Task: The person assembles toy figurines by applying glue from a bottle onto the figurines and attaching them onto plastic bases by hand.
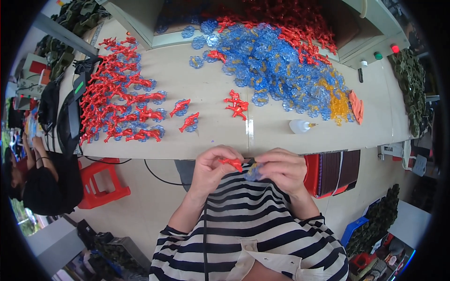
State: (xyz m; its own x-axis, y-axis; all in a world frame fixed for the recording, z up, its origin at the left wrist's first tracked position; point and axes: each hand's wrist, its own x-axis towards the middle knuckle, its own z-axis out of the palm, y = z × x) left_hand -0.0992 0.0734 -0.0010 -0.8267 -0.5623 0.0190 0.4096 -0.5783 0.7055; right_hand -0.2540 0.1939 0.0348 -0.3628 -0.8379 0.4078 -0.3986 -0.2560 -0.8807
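My left hand [212, 169] pinches a small red plastic figure [231, 163] just off the table's front edge. Close beside it, my right hand [284, 169] grips a clear blue flower-shaped plastic piece [253, 172] with a bit of yellow on it. The two parts are near each other; I cannot tell whether they touch. On the table lie a few loose red figures [236, 105]. Left of these sit two red figures on blue bases [189, 122], beside rows of the same joined pieces [124, 100].
A big heap of blue pieces [267, 61] reaches out from an open-fronted box [136, 23], with more red figures behind. Yellow parts [339, 105], an orange cloth-like piece [356, 107] and a white needle-tipped bottle [300, 126] lie right. A red stool [101, 182] stands left, near another person.
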